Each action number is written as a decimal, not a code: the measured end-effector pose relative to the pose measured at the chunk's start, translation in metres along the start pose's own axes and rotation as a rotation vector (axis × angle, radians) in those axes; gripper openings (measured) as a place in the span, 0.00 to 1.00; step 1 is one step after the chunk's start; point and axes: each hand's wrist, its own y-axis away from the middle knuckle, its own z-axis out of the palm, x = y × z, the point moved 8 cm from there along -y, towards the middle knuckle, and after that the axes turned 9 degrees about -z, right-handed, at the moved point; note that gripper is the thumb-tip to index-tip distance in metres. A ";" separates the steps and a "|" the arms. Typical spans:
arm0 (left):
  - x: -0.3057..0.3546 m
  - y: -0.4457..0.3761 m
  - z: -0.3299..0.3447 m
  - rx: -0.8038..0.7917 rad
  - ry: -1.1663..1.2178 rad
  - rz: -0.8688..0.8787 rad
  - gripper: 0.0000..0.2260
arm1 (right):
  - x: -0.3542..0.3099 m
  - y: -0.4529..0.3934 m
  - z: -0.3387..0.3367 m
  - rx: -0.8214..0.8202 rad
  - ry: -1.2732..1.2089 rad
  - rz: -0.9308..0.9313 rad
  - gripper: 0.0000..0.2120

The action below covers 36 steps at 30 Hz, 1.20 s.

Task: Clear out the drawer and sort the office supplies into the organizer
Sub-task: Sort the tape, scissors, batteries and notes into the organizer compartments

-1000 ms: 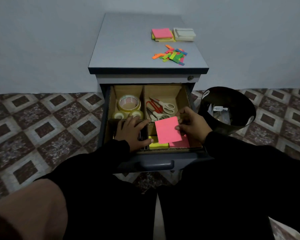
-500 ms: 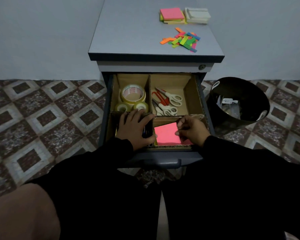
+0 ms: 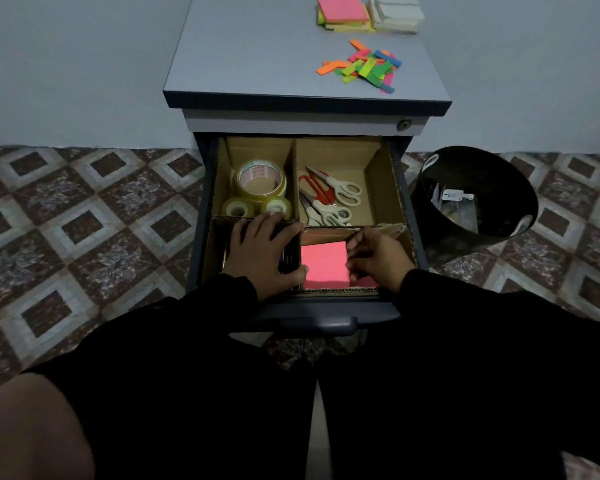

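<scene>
Head view: looks down into an open drawer (image 3: 326, 320) fitted with a cardboard organizer (image 3: 385, 188) of four compartments.
Hidden: the near-left compartment lies mostly under the left hand (image 3: 264, 252); something dark and thin shows by its fingers, perhaps pens, too dim to tell.
Cut off: a second pink pad at the near-right corner is largely covered by the right hand (image 3: 378, 259).
Left hand: palm down, fingers spread flat over the near-left compartment and its divider, gripping nothing.
Right hand: fingers curled on the right edge of the pink sticky-note pad (image 3: 324, 263), pinching it.
Pad: bright pink, square, lying flat in the near-right compartment.
Far left: tape rolls (image 3: 260, 181), one large, two small.
Far right: scissors (image 3: 329, 199), white and red handles.
Table: its top (image 3: 243, 57) carries sticky-note stacks (image 3: 343, 12) and scattered coloured tabs (image 3: 364, 67).
Floor: black bin (image 3: 475, 192) to the right of the drawer.
</scene>
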 end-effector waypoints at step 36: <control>-0.001 0.000 0.002 -0.023 0.057 -0.001 0.42 | -0.013 -0.003 0.015 -0.235 0.596 -0.175 0.24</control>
